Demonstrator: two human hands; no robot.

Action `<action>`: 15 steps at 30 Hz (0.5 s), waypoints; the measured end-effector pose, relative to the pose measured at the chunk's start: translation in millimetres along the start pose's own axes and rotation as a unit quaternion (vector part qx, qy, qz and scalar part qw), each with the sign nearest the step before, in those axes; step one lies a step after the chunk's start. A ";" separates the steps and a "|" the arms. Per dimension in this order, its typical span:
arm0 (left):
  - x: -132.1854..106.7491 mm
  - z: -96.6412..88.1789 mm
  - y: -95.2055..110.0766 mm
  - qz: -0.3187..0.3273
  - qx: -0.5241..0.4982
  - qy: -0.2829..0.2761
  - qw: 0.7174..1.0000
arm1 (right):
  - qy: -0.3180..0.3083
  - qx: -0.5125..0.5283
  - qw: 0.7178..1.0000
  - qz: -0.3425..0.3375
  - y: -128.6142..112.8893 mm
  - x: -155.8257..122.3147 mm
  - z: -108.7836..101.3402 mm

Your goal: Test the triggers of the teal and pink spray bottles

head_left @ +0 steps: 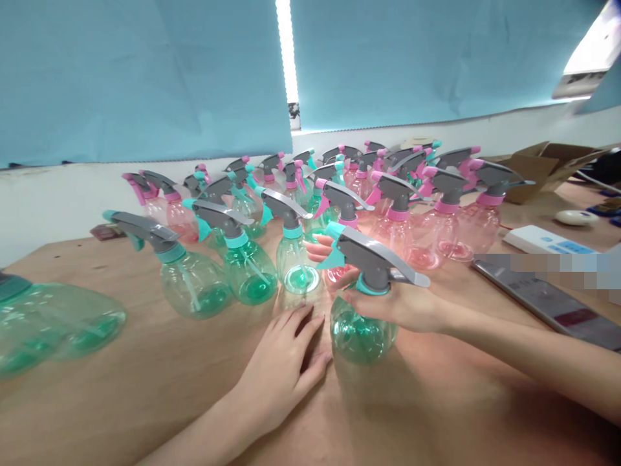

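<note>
A green spray bottle (363, 333) with a grey and turquoise head stands nearly upright close to me. My right hand (383, 304) grips it around the neck, just under the turquoise collar, with some fingers reaching out behind it. To its left, my left hand (286, 356) rests on the wooden table (194, 401), fingers spread and holding nothing. Just beyond my left hand are a clear green spray bottle (297, 259) and a darker green one (250, 272). Another green spray bottle (194, 285) stands further left.
Several pink spray bottles (427, 236) crowd the back and right of the table. A green bottle (63, 320) reaches in at the left edge. On the right are a phone (543, 298), a white and blue box (543, 241), a white mouse (576, 218) and an open carton (538, 171).
</note>
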State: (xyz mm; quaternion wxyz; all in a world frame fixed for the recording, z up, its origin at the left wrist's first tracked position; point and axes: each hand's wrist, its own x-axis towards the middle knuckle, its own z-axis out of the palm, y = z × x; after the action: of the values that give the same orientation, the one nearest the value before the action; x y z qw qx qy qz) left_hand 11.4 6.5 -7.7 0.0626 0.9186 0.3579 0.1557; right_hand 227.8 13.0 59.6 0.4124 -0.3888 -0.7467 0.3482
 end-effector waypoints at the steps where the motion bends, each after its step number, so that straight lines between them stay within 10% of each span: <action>1: -0.1 0.1 -0.1 0.000 -0.001 0.000 1.000 | 0.000 0.001 1.000 -0.001 0.2 -0.2 0.1; 15: 0.8 -4.1 2.3 -0.003 0.003 -0.009 1.000 | 0.031 -0.017 0.999 0.011 -1.5 -0.4 1.6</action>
State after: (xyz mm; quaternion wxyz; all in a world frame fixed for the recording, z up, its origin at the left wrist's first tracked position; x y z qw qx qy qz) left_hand 12.2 5.3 -3.1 0.0639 0.9190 0.3605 0.1465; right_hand 226.1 11.6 60.0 0.4249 -0.4141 -0.7352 0.3277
